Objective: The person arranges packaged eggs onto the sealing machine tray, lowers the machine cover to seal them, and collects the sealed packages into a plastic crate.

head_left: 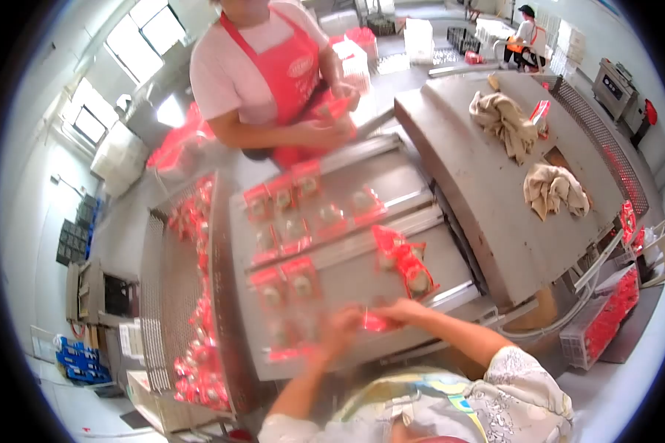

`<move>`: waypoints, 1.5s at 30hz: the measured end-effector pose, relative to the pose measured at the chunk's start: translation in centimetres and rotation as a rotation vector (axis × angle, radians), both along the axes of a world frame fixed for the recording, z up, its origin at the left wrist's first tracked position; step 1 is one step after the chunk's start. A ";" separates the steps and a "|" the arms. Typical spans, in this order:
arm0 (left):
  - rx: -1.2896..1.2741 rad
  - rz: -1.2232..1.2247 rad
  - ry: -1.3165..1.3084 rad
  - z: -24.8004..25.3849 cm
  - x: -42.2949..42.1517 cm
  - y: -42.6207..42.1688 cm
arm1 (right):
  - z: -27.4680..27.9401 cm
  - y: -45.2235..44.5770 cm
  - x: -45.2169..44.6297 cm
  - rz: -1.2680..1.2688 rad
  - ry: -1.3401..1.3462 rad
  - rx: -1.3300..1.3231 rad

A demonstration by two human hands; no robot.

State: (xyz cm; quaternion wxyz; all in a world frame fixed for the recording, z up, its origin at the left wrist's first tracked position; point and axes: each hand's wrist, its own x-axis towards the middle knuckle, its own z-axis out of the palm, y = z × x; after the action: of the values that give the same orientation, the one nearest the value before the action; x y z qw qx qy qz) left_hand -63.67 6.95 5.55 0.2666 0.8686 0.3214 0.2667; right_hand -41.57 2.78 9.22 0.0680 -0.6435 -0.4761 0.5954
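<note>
A small red packet (377,320) is between my hands at the near edge of the metal worktable (362,277). My right hand (397,311) is closed on the packet's side. My left hand (343,329) is at its other side, smeared by motion, so its grip cannot be made out. Just beyond my right hand lie red-and-clear packets (414,273) with a pale round item inside, partly overlapping. Left of my hands, similar packets (288,286) lie flat in rows, the nearest ones blurred.
Across the table a co-worker in a red apron (292,70) holds a red packet. A mesh-sided trough (199,354) with many packets runs along the left. At right stands a metal machine cover (488,192) with crumpled cloths (554,190). A crate of red packets (602,317) sits lower right.
</note>
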 end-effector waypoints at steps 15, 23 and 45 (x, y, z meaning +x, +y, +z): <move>-1.794 0.286 -0.086 1.3 0.8 0.8 | -1.4 1.4 1.2 0.025 0.267 -0.321; -1.758 0.217 -0.100 0.9 -0.7 1.4 | -0.9 2.8 1.1 0.074 0.380 -0.369; -0.577 0.230 0.517 1.9 -3.2 2.6 | -4.6 2.4 -1.5 0.115 0.059 0.299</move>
State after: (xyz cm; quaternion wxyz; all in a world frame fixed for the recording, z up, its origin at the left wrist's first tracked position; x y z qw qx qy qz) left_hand -66.89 9.53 7.46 0.3784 0.7549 0.5346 -0.0338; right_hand -43.06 5.22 4.58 0.1427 -0.5803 -0.5933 0.5394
